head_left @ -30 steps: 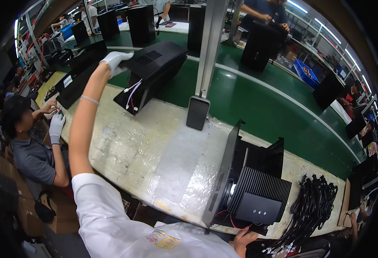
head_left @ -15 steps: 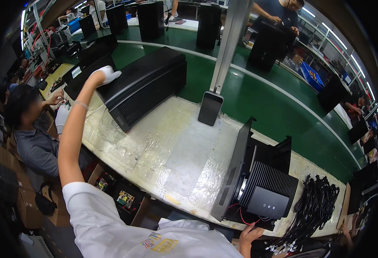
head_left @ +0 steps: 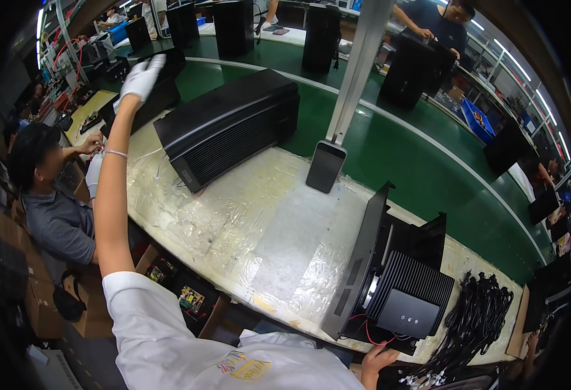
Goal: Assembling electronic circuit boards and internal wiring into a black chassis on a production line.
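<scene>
My left hand [head_left: 143, 79], in a white glove, is raised at the end of a stretched arm with its fingers extended. It appears to hold nothing, above a dark panel-like part [head_left: 152, 104] at the bench's far left. To the right of it lies a large black cabinet [head_left: 230, 127] with a slatted side. My right hand [head_left: 379, 359], bare, grips the near lower edge of a black housing [head_left: 357, 266]. A ribbed black unit [head_left: 412, 296] with red wires sits in that housing. Part of the right hand is hidden under the edge.
A phone-like device [head_left: 326, 167] leans on a metal post [head_left: 357, 71]. Bundled black cables [head_left: 477, 315] lie on the bench's right end. Beyond the bench runs a green conveyor [head_left: 389, 146] bearing black cabinets. A co-worker [head_left: 54, 195] sits at left, near boxed circuit boards [head_left: 191, 299].
My left hand has lifted off the large black cabinet and moved up and leftward, its fingers stretching out. The right hand stays at the housing's edge. The view has shifted slightly.
</scene>
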